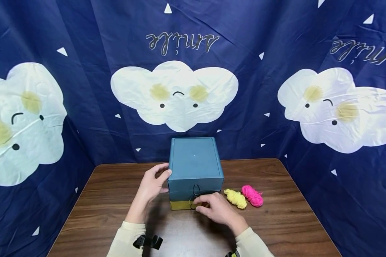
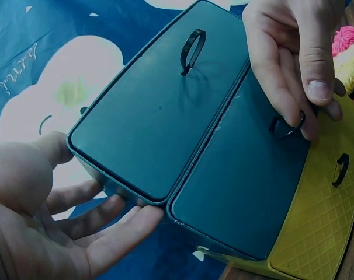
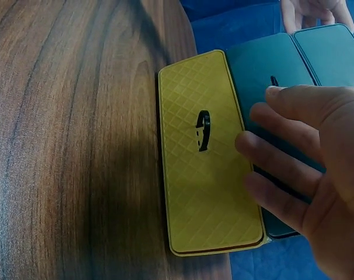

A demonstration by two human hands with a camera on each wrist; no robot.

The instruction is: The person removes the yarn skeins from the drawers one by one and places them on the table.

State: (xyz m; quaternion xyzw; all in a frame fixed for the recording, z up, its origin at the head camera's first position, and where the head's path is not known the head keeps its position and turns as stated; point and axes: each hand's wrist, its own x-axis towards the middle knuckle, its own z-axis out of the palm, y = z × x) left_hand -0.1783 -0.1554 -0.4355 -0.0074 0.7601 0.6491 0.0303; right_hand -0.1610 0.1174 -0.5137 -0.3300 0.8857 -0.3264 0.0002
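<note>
A stacked drawer box stands on the table, with two blue-green drawers point(image 2: 224, 181) above a yellow drawer point(image 3: 206, 192) with a diamond pattern. Each front carries a black loop handle. My left hand point(image 1: 152, 182) rests against the box's left side, fingers spread and touching its edge. At the middle drawer, my right hand point(image 1: 213, 207) has a bent index finger at the loop handle point(image 2: 278, 126), with the thumb close by. The upper loop handle point(image 2: 193, 51) and the yellow drawer's loop handle point(image 3: 205, 129) are free of fingers. All the drawers look closed.
Right of the box lie a yellow yarn skein point(image 1: 236, 198) and a pink yarn skein point(image 1: 252, 195). The brown wooden table point(image 1: 115, 200) has rounded back corners. Dark blue cloth point(image 1: 257, 32) with white clouds hangs behind and on both sides.
</note>
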